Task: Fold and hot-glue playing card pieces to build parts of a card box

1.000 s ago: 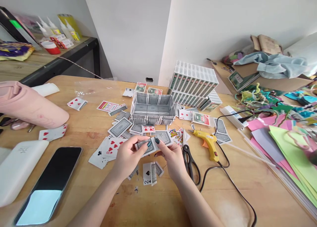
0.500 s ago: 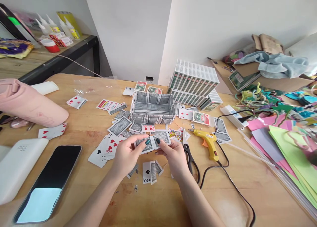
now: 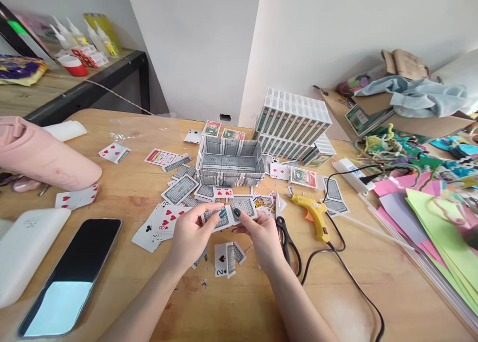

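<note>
My left hand pinches the left end of a pair of grey-backed playing cards, its thumb on top. The cards lie end to end with a white border between them; whether they are joined I cannot tell. On the other end, my right hand grips with the thumb above and fingers beneath. Just beyond stands an open box made of playing cards. Loose cards lie around it, some face up. Scissors rest beside my right hand, and a yellow glue gun lies further right.
Stacked card decks stand behind the box to the right. A phone, a white case and a pink bottle occupy the left. The glue gun's black cord runs toward me. Coloured sheets lie right of a power strip.
The view has shifted very slightly. Both hands keep the same hold on the cards, with hardly any movement.
</note>
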`<state>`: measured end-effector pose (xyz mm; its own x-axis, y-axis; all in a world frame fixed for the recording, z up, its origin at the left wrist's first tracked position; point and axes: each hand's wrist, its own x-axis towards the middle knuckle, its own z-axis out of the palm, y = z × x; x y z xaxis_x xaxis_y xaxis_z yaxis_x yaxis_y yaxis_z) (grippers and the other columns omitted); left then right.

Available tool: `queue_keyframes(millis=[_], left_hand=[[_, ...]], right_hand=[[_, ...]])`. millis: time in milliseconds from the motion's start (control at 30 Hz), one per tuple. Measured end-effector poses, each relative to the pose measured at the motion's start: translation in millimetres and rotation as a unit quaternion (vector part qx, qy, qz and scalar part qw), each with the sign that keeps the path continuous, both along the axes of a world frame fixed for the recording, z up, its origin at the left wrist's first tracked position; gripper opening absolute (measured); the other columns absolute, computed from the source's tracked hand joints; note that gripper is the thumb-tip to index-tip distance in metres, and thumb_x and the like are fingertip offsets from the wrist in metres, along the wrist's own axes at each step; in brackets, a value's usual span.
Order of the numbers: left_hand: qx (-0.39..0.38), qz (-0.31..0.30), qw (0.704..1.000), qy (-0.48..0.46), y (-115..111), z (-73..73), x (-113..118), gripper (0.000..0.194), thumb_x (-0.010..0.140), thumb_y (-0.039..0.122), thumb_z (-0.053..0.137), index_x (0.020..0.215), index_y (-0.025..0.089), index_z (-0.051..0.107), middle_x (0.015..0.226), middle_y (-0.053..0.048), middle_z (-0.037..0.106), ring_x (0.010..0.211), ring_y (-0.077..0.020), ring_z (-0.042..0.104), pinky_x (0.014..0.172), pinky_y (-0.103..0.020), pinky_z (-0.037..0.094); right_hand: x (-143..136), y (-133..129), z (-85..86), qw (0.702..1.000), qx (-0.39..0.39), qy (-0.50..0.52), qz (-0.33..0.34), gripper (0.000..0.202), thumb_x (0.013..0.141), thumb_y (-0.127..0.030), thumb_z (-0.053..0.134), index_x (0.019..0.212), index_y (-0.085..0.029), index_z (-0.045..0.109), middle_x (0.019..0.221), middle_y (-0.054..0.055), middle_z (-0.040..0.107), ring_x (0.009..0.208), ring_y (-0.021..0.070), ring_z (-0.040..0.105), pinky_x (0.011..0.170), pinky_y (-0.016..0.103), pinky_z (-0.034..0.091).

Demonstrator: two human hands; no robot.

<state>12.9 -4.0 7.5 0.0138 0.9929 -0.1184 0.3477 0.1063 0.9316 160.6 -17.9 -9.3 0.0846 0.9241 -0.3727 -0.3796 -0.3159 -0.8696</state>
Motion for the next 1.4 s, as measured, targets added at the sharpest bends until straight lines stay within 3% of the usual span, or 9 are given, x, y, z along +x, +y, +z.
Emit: queue_keyframes(millis=[167, 300, 467, 667, 833, 1033, 1133, 1233, 1400], left_hand=[[0.010, -0.002, 1.000, 0.004, 2, -5.0, -3, 0.026, 0.077, 0.034, 0.057, 0.094, 0.018, 0.067, 0.064, 0.001, 0.062, 0.045, -0.0087, 0.035, 0.044, -0.020, 0.031], [0.012, 0.001, 1.000, 0.000, 3, -9.2, -7, 0.029, 0.077, 0.037, 0.057, 0.098, 0.019, 0.066, 0.064, 0.002, 0.061, 0.046, -0.0088, 0.035, 0.043, -0.020, 0.030], [0.016, 0.006, 1.000, 0.001, 3, -9.0, -8, 0.029, 0.077, 0.037, 0.057, 0.098, 0.019, 0.066, 0.058, 0.003, 0.057, 0.045, -0.0087, 0.034, 0.041, -0.020, 0.028], [0.015, 0.012, 1.000, -0.006, 2, -5.3, -8, 0.028, 0.076, 0.038, 0.059, 0.095, 0.019, 0.068, 0.050, 0.005, 0.051, 0.043, -0.0087, 0.033, 0.040, -0.020, 0.027], [0.013, 0.017, 1.000, -0.008, 3, -7.7, -9, 0.029, 0.077, 0.037, 0.059, 0.096, 0.018, 0.067, 0.065, 0.001, 0.062, 0.046, -0.0084, 0.036, 0.042, -0.020, 0.030], [0.022, 0.006, 1.000, 0.001, 3, -12.8, -10, 0.028, 0.078, 0.037, 0.058, 0.096, 0.018, 0.067, 0.065, 0.000, 0.064, 0.046, -0.0091, 0.038, 0.043, -0.020, 0.032], [0.029, 0.002, 1.000, -0.001, 2, -13.6, -9, 0.027, 0.078, 0.036, 0.057, 0.096, 0.019, 0.067, 0.078, -0.002, 0.069, 0.050, -0.0100, 0.045, 0.045, -0.021, 0.035], [0.038, 0.000, 0.999, 0.000, 2, -11.3, -7, 0.026, 0.078, 0.035, 0.056, 0.095, 0.018, 0.067, 0.089, -0.004, 0.070, 0.054, -0.0108, 0.050, 0.048, -0.021, 0.039], [0.025, -0.006, 0.999, 0.024, 1, -3.5, -3, 0.023, 0.075, 0.032, 0.057, 0.091, 0.019, 0.068, 0.081, -0.001, 0.070, 0.046, -0.0088, 0.047, 0.046, -0.021, 0.039]], right_hand=[[6, 3, 3.9, 0.999, 0.021, 0.034, 0.017, 0.031, 0.070, -0.044, 0.068, 0.082, -0.014, 0.070, 0.079, 0.005, 0.071, 0.072, 0.0181, 0.065, 0.061, 0.029, 0.055], [11, 4, 4.8, 0.995, 0.017, 0.094, -0.002, 0.030, 0.073, -0.045, 0.065, 0.079, -0.016, 0.069, 0.078, 0.005, 0.071, 0.073, 0.0184, 0.065, 0.058, 0.029, 0.056], [15, 4, 5.8, 0.988, 0.002, 0.151, 0.023, 0.028, 0.071, -0.041, 0.069, 0.081, -0.015, 0.070, 0.081, 0.006, 0.072, 0.072, 0.0166, 0.066, 0.059, 0.026, 0.056], [19, 4, 6.3, 0.970, -0.024, 0.236, 0.051, 0.016, 0.072, -0.031, 0.071, 0.081, -0.017, 0.071, 0.086, 0.004, 0.073, 0.084, 0.0151, 0.067, 0.076, 0.025, 0.055], [20, 4, 4.0, 0.973, -0.010, 0.223, 0.057, 0.021, 0.068, -0.035, 0.074, 0.078, -0.017, 0.071, 0.087, 0.005, 0.073, 0.087, 0.0162, 0.066, 0.083, 0.028, 0.053], [20, 5, 3.6, 0.977, -0.022, 0.208, 0.032, 0.018, 0.067, -0.032, 0.075, 0.074, -0.016, 0.071, 0.079, 0.005, 0.073, 0.073, 0.0134, 0.068, 0.069, 0.021, 0.056], [20, 6, 4.2, 0.981, -0.026, 0.192, 0.028, 0.019, 0.067, -0.032, 0.075, 0.074, -0.016, 0.071, 0.074, 0.004, 0.073, 0.067, 0.0123, 0.067, 0.062, 0.019, 0.056], [18, 6, 3.1, 0.989, -0.026, 0.143, 0.032, 0.021, 0.066, -0.032, 0.075, 0.075, -0.014, 0.071, 0.071, 0.004, 0.072, 0.062, 0.0119, 0.066, 0.059, 0.019, 0.057], [12, 4, -1.4, 0.997, -0.001, 0.064, 0.045, 0.023, 0.064, -0.032, 0.076, 0.076, -0.013, 0.071, 0.073, 0.004, 0.071, 0.062, 0.0140, 0.064, 0.054, 0.025, 0.056]])
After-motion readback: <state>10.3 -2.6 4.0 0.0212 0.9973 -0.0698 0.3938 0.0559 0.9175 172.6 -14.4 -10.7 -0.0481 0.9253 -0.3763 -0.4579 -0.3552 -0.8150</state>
